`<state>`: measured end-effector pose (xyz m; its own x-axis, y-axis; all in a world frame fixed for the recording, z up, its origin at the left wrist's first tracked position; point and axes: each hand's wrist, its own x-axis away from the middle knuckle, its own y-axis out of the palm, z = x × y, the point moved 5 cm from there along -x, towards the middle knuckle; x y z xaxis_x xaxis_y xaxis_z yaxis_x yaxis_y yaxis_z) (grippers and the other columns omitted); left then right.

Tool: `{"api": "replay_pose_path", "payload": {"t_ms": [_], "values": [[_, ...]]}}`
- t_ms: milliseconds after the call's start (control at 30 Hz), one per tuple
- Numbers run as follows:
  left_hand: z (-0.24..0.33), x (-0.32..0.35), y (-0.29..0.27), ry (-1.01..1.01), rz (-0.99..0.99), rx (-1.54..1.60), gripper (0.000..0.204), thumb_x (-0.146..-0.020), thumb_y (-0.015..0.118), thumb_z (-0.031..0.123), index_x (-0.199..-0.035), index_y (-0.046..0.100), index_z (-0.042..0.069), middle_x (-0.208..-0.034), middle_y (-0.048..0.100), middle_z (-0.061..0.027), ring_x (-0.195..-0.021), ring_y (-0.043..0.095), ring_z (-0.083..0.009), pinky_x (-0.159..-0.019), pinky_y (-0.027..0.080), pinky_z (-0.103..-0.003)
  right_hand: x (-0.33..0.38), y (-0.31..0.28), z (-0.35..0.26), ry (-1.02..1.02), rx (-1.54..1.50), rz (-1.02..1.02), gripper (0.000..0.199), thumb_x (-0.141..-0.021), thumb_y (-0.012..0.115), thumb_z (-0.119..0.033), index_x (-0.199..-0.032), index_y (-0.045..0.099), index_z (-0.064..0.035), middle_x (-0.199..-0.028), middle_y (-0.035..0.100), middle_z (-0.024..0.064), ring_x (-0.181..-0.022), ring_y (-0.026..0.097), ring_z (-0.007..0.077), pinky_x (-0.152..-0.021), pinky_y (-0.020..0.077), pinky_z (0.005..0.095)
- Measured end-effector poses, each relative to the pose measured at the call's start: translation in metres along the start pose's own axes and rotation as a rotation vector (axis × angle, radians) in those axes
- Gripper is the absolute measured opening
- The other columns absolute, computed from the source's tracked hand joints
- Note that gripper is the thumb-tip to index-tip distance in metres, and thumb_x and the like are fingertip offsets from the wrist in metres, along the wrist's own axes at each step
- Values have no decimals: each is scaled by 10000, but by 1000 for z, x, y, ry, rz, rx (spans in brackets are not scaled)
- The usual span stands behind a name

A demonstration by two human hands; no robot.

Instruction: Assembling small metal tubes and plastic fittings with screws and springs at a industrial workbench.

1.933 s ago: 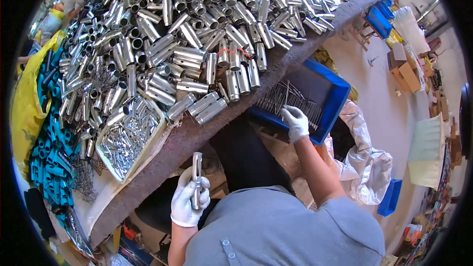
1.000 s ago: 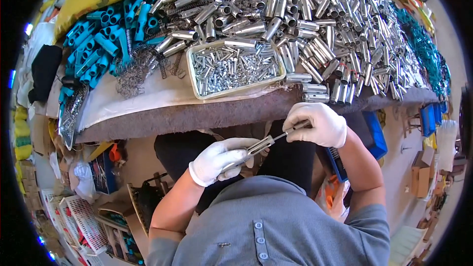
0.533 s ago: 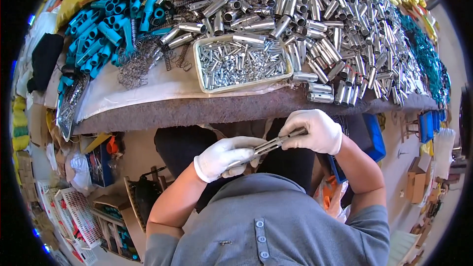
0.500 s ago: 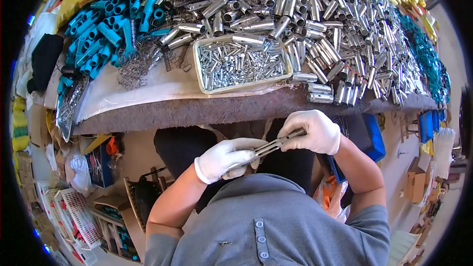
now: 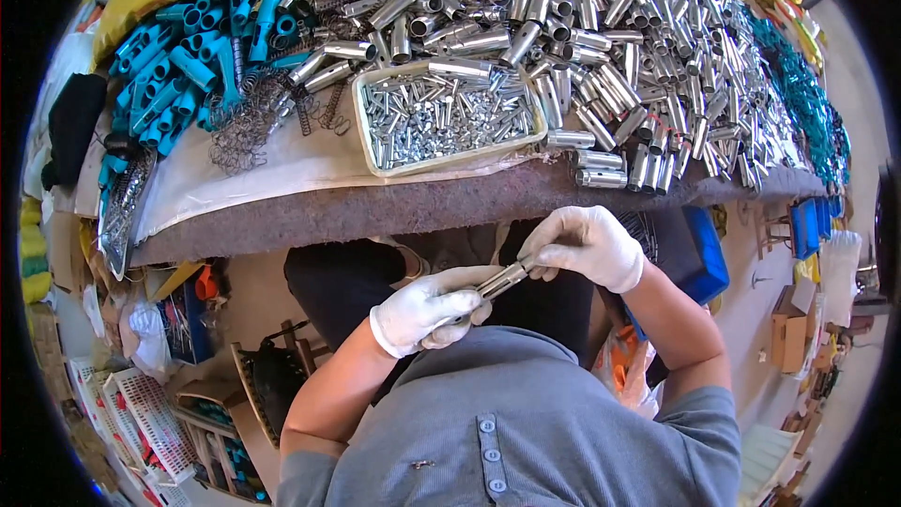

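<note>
A shiny metal tube with a slot in its side (image 5: 502,282) is held slanting in front of my body, below the table edge. My white-gloved left hand (image 5: 427,310) is closed around its lower end, and the fingers cover that part. At the upper right end, my gloved right hand (image 5: 593,249) pinches with thumb and fingertips. Whether a second small part sits between those fingertips is hidden. Beyond my hands, a pale tray (image 5: 441,168) of small metal pins or screws stands on the table near its front edge.
A large heap of metal tubes (image 5: 610,42) covers the table's middle and right. Blue-green plastic pieces (image 5: 174,89) and tangled springs (image 5: 246,136) lie at the left. The cloth-covered table edge (image 5: 394,211) runs before me. A blue bin (image 5: 699,258) stands at right, white baskets (image 5: 155,422) at lower left.
My right fingers have moved from along the metal piece to its upper end. The two long bars seen earlier now show as a tube with a slot. The left hand keeps its hold.
</note>
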<state>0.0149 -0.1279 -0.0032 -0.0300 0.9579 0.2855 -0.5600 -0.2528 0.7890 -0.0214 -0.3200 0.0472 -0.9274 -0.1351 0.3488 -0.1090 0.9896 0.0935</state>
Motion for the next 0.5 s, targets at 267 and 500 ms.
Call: {"api": "replay_pose_path", "payload": {"t_ms": [267, 500], "values": [[-6, 5, -1, -45, -36, 181, 500, -932, 520, 236, -1379, 374, 68, -852, 513, -43, -470, 369, -25, -363, 253, -147, -11, 2, -7, -254, 195, -43, 81, -765, 718, -6, -811, 659, 25, -853, 651, 112, -722, 633, 156, -620, 515, 267], [4, 8, 2, 63, 113, -57, 434, -917, 509, 184, -1322, 423, 50, -853, 536, -44, -503, 398, -44, -413, 305, -166, -11, 7, 4, -121, 76, 12, 87, -752, 719, 12, -805, 651, 19, -838, 643, 107, -707, 617, 150, -634, 506, 271]]}}
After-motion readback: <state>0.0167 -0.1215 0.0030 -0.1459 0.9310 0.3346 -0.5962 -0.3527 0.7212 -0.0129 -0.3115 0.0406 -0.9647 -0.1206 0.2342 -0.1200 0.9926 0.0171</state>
